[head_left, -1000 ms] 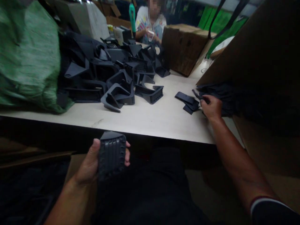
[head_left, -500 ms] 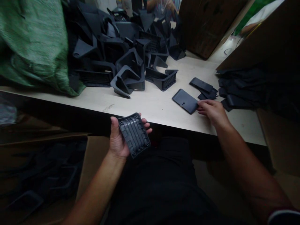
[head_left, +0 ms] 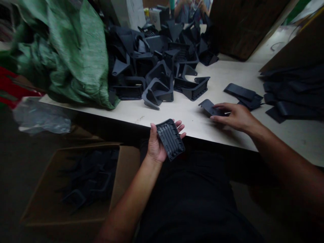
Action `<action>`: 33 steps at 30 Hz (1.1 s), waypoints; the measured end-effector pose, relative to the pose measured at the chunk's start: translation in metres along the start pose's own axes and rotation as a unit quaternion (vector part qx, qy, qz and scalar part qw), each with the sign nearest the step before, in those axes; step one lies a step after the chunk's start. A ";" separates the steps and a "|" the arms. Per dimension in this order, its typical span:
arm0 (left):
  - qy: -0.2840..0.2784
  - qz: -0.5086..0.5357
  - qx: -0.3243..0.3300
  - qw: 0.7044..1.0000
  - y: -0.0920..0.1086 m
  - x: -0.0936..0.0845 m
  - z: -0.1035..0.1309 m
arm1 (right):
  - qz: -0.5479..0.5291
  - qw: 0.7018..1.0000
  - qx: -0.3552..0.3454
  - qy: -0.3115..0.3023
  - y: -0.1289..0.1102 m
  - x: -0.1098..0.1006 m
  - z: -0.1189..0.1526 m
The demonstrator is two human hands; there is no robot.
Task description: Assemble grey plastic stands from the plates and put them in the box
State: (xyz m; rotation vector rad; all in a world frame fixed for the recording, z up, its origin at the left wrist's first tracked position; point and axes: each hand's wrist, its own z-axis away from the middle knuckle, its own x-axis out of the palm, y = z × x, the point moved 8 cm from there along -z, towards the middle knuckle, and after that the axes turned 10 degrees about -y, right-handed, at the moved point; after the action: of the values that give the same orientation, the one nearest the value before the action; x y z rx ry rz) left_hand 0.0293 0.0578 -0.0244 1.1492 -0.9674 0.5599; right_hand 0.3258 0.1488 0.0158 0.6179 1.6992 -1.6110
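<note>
In my left hand (head_left: 157, 148) lies a dark grey plastic part (head_left: 172, 140), its ribbed side with small screw holes facing up. The thumb and fingers hold it along its sides, in front of the table edge. My right hand (head_left: 234, 116) pinches a flat dark plastic cover plate (head_left: 209, 106) by its right end, tilted over the table. Beyond that hand, a few similar cover plates (head_left: 240, 91) overlap on the table top. Several angular plastic brackets (head_left: 191, 88) are heaped farther back.
A green woven sack (head_left: 83, 57) stands at the left of the table (head_left: 182, 116). Below it, a cardboard box (head_left: 126, 175) holds more dark parts. More plates (head_left: 298, 109) spill by a carton at the right. A person (head_left: 192, 10) sits across the table.
My right hand has taken hold of the cover plate and tilted it up from the table. The view has shifted left; my left hand still holds the ribbed part.
</note>
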 end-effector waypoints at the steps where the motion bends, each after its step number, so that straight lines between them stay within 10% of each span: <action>1: 0.002 0.004 0.006 1.000 0.001 -0.002 -0.001 | -0.059 0.998 -0.013 0.007 -0.014 0.005 0.008; 9: 0.068 -0.015 0.061 0.996 0.008 -0.009 -0.009 | -0.126 0.978 -0.163 -0.018 -0.149 0.074 0.081; 21: 0.088 -0.063 0.061 0.992 0.007 -0.012 -0.012 | -0.080 0.986 -0.143 -0.043 -0.157 0.122 0.077; 33: 0.112 -0.099 0.017 0.989 0.001 -0.019 -0.017 | -0.044 0.988 -0.137 -0.063 -0.160 0.124 0.074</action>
State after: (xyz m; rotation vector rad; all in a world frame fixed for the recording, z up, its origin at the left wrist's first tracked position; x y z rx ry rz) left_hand 0.0249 0.0759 -0.0417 1.1700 -0.6457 0.5327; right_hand 0.1389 0.0423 0.0275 0.3033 1.8313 -1.4080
